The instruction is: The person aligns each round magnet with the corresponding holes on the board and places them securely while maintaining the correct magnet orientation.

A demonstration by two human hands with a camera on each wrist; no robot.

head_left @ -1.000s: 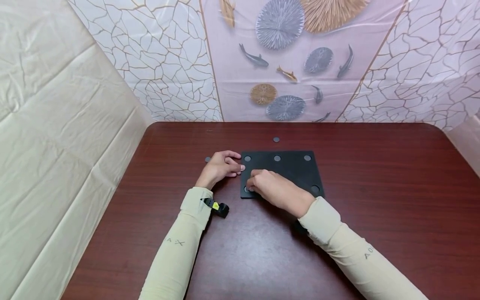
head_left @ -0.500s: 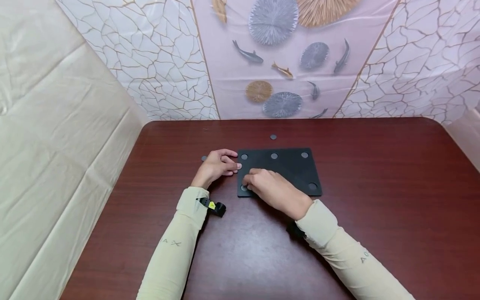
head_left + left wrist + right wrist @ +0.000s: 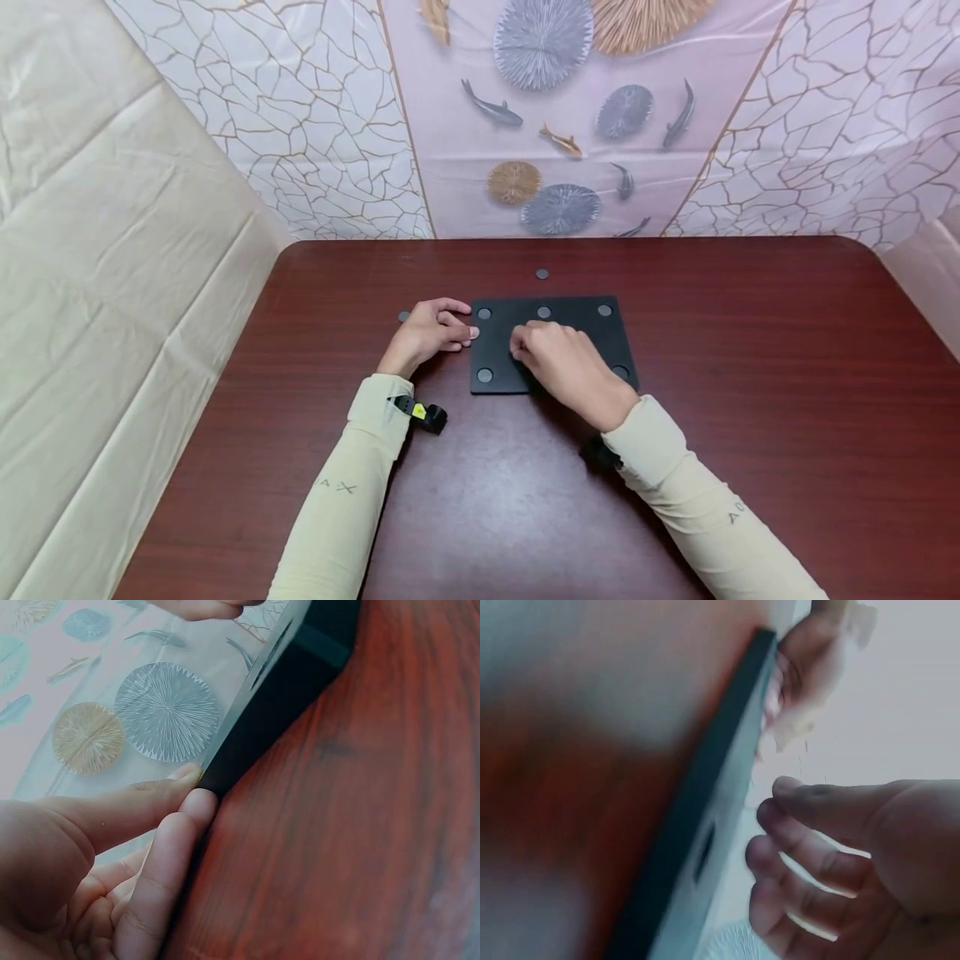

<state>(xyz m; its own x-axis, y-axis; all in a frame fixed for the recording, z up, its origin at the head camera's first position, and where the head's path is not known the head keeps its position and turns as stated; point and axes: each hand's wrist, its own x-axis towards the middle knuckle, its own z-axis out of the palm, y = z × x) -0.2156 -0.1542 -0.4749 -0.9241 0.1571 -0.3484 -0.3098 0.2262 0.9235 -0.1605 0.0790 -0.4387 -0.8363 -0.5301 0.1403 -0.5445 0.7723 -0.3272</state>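
Left hand: at left edge of black board, pinching it. Thumb tip on top edge, a fingertip against the side per left wrist view; forefinger reaches forward to the same edge, other fingers bent. Left forearm comes in from bottom of head view, angled up and slightly right, left sleeve down to the wrist, black wrist device on inner side.

Right hand: over the board, back of hand up, fingers curled, thumb tip close to forefinger tip, so a narrow hand. No object visible between the tips. Right wrist view has fingertips just off the board surface. Right forearm runs diagonally from lower right, right sleeve down to the wrist; hand and wrist cover part of the board's front.

Board lies flat on dark red wood-grain table, between the hands. Grey discs on it: back left, back middle, back right, front left. Front-right round spot partly behind the wrist, can't tell if filled. Loose disc on table behind board; another loose disc just beside left hand, partly hidden.
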